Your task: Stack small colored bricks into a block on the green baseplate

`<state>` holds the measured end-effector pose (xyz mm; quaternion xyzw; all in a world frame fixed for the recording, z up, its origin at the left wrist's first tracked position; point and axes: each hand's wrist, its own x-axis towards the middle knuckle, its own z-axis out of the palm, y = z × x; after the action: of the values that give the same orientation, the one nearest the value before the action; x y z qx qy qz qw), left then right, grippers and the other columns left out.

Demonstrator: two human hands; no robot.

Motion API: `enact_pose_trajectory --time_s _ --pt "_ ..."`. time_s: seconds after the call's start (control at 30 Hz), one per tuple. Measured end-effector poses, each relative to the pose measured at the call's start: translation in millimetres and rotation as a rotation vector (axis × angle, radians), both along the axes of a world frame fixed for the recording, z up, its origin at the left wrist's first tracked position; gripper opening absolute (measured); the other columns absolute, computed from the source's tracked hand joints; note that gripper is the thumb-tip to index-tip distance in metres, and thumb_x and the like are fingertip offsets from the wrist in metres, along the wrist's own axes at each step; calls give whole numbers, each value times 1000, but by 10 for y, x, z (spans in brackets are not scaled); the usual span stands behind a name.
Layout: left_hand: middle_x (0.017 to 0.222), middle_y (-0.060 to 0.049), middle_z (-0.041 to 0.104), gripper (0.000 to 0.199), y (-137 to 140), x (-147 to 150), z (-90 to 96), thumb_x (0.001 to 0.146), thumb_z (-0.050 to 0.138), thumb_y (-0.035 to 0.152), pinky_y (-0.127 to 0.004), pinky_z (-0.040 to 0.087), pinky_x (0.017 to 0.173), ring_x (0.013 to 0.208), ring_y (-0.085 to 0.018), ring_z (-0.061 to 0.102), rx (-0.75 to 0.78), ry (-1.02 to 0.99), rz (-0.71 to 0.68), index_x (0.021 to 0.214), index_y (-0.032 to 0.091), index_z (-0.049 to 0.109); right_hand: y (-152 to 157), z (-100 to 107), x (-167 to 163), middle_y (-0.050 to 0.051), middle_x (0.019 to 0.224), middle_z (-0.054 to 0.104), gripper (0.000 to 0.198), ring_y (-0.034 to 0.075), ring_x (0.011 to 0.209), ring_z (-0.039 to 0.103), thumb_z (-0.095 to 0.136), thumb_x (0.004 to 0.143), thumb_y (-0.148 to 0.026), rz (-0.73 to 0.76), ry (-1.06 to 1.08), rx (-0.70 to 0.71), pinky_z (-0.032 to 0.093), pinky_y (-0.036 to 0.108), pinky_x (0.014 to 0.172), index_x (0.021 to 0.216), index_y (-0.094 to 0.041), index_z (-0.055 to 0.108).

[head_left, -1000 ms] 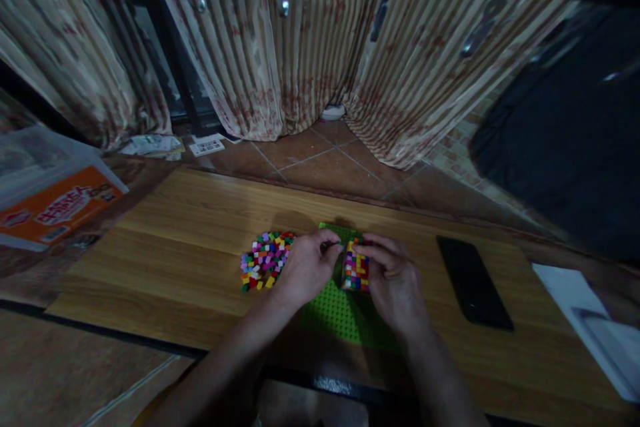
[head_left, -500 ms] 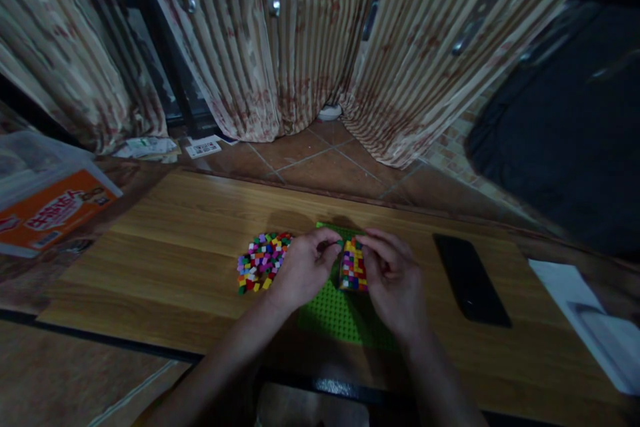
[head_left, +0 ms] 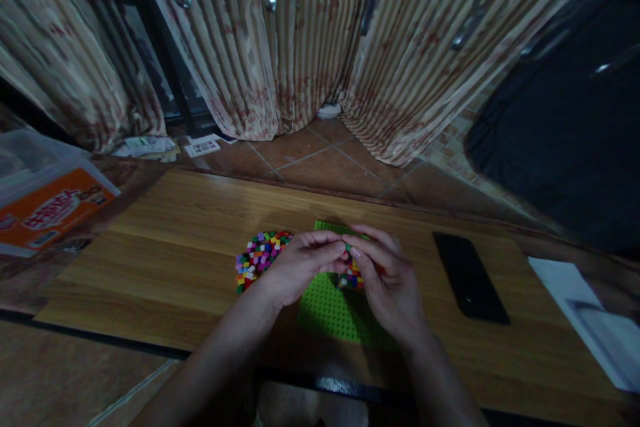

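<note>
My left hand (head_left: 303, 263) and my right hand (head_left: 393, 283) meet at the fingertips over a green baseplate (head_left: 327, 313). Pinched between them is a tiny green brick (head_left: 349, 248), mostly covered by the fingers. Just beneath, a block of small multicoloured bricks (head_left: 351, 279) sits on the baseplate, its upper part hidden by my hands. Left of the baseplate, a pile of loose coloured bricks (head_left: 255, 255) lies on the wooden table, partly behind my left hand.
A black phone (head_left: 470, 277) lies on the wooden table (head_left: 165, 260) to the right. White paper (head_left: 575, 300) is at the far right. A clear box with an orange label (head_left: 55, 210) stands at the left. Striped curtains (head_left: 310, 47) hang beyond the table.
My left hand has moved slightly right with the green brick, and my right fingers have come left from the block to meet it. More of the block is now covered.
</note>
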<state>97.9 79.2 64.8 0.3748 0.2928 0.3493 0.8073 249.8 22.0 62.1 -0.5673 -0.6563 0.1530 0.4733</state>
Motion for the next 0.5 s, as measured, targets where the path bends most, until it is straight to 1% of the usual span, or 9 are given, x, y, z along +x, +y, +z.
enact_pose_trajectory --time_s 0.17,0.27,0.37,0.5 --pt "75 -1 67 26 -20 0 -10 64 84 30 -25 52 71 68 -9 61 -81 -69 -13 80 14 71 1 40 -30 2 122 62 21 20 113 58 53 93 -30 21 81 -15 47 42 97 105 -34 70" --pt "74 -1 67 26 -30 9 -14 65 83 31 -24 52 70 67 -9 62 -102 -86 -19 80 13 71 -5 56 -43 1 120 63 17 19 113 58 56 92 -28 23 111 -6 45 41 99 101 -31 70" --pt "73 -1 66 26 -26 14 -23 66 83 31 -24 52 68 64 -8 61 -115 -90 -35 80 13 70 -9 52 -46 1 119 64 15 18 113 58 57 91 -28 -5 129 -1 44 41 100 99 -30 69" --pt "73 0 67 27 -7 6 -33 65 84 30 -25 52 68 62 -8 61 -118 -95 -66 82 14 70 0 43 -44 2 118 64 13 19 113 58 59 89 -28 -19 124 7 44 41 100 99 -29 68"
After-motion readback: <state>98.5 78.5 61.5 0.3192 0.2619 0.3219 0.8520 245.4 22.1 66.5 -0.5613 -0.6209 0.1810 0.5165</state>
